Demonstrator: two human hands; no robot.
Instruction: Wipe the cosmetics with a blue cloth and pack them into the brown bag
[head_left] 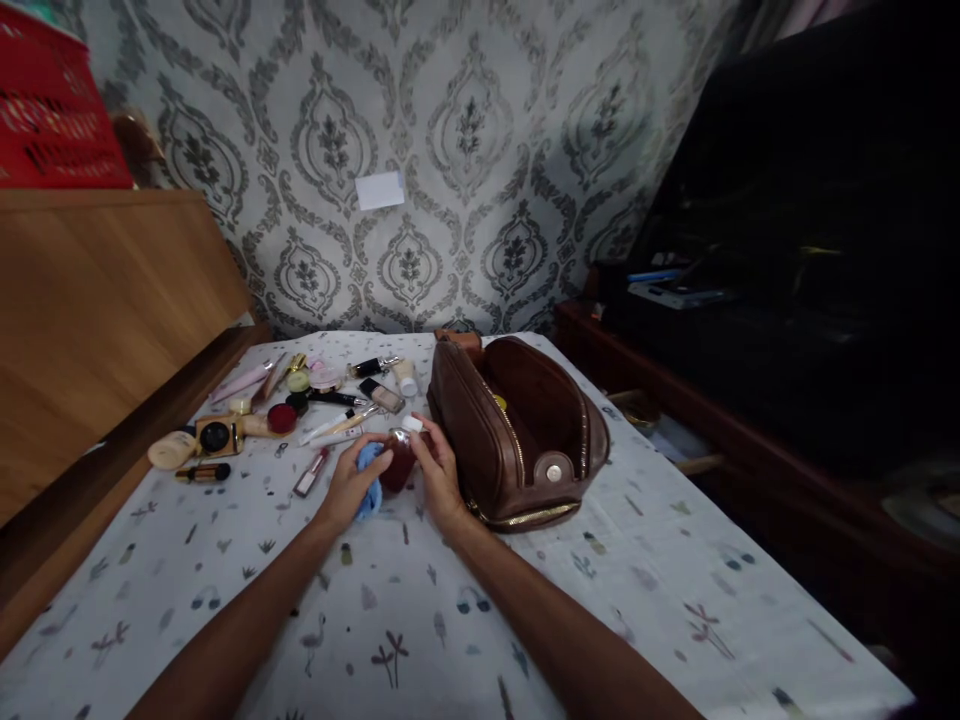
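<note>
A small dark red bottle with a white cap is held between my two hands, just left of an open brown leather bag. My left hand grips a blue cloth against the bottle's left side. On the other side, my right hand has its fingers around the bottle near the cap. The bag's top is unzipped, and a small yellow item shows inside.
Cosmetics lie across the back left of the patterned sheet, among them a red-lidded jar, a compact and a lipstick tube. Wooden furniture borders the left; a dark screen stands at right.
</note>
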